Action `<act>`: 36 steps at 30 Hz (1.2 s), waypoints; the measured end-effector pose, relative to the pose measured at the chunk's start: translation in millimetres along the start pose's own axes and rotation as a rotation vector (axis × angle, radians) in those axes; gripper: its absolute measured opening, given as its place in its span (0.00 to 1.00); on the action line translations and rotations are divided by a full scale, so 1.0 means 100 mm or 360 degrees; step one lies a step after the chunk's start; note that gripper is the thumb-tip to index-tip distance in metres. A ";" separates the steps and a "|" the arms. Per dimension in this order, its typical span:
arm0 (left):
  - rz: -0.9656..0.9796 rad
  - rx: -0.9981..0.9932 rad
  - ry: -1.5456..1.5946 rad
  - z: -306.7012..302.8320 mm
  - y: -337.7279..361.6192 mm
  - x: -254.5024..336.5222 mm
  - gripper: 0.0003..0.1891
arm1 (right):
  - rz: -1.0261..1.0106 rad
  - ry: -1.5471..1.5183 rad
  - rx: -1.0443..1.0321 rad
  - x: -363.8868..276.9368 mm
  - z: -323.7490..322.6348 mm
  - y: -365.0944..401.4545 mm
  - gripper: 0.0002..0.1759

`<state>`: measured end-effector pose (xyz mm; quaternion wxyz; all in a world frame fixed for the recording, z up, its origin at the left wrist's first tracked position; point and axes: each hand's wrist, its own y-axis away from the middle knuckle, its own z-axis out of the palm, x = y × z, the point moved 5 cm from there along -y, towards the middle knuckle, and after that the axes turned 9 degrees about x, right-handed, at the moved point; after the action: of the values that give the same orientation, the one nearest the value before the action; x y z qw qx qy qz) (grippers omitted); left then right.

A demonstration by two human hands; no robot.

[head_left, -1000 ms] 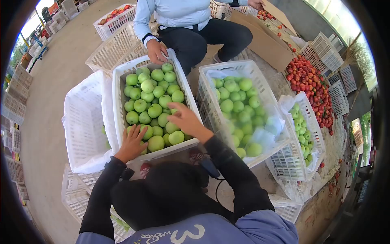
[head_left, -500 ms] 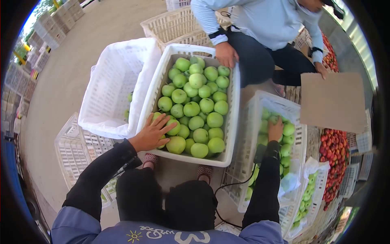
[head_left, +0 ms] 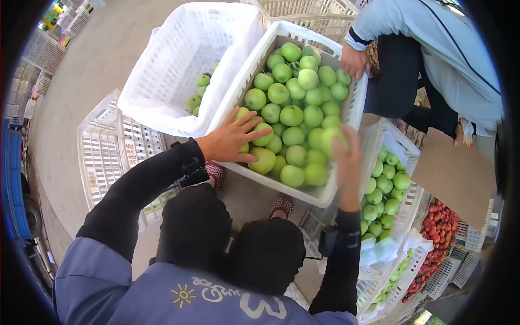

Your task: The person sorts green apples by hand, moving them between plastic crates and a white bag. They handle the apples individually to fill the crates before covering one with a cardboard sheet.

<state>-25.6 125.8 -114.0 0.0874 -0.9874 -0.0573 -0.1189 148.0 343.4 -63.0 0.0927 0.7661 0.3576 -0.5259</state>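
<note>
A white plastic crate full of green apples stands in front of my knees. My left hand lies with spread fingers on the apples at the crate's near left corner. Over the near right side, my right hand is blurred by motion, its fingers around a green apple. To the right, a lined crate holds more green apples. On the left, a white-lined crate has a few green apples along its right side.
A co-worker's hand grips the full crate's far right corner. Their other hand is by a sheet of cardboard. Red fruit is heaped at the right. A slatted crate stands at the left, a blue vehicle beyond.
My right hand has come from the right-hand crate to the full crate, bringing a green apple. The co-worker's cardboard has tilted and dropped lower. The view has shifted.
</note>
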 end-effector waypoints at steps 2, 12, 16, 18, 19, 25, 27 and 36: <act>-0.0021 0.0014 0.0022 0.00 0.01 0.01 0.40 | -0.0013 0.0223 -0.0445 0.14 0.62 0.15 0.27; -0.0042 0.0120 0.0098 0.01 0.00 0.00 0.40 | -0.0670 0.1196 -0.0666 0.09 1.02 0.47 0.42; -0.0063 0.0183 0.0180 -0.05 -0.12 -0.04 0.41 | -0.0273 0.0814 -0.0817 0.30 0.92 0.41 0.42; 0.0062 0.0170 0.0221 -0.08 -0.23 0.05 0.41 | -0.0140 0.0309 -0.0695 0.24 0.74 0.36 0.41; 0.0147 0.0173 0.0247 -0.08 -0.30 0.12 0.41 | -0.0059 0.0201 -0.0633 0.19 0.57 0.33 0.38; 0.0283 -0.0162 0.0237 0.14 -0.39 0.36 0.42 | 0.0498 -0.0180 0.0480 0.39 -1.42 0.71 0.26; 0.0279 -0.0206 0.0223 0.13 -0.41 0.38 0.43 | 0.0754 -0.0232 0.0858 0.73 -2.11 1.08 0.26; 0.0227 -0.0226 0.0220 0.09 -0.45 0.46 0.42 | 0.0903 0.0855 0.0639 1.84 -2.12 1.23 0.34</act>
<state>15.0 176.0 -104.3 0.0291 -0.9821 0.0279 -0.1839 419.3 446.6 -160.8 -0.0135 0.9464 0.0354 -0.3209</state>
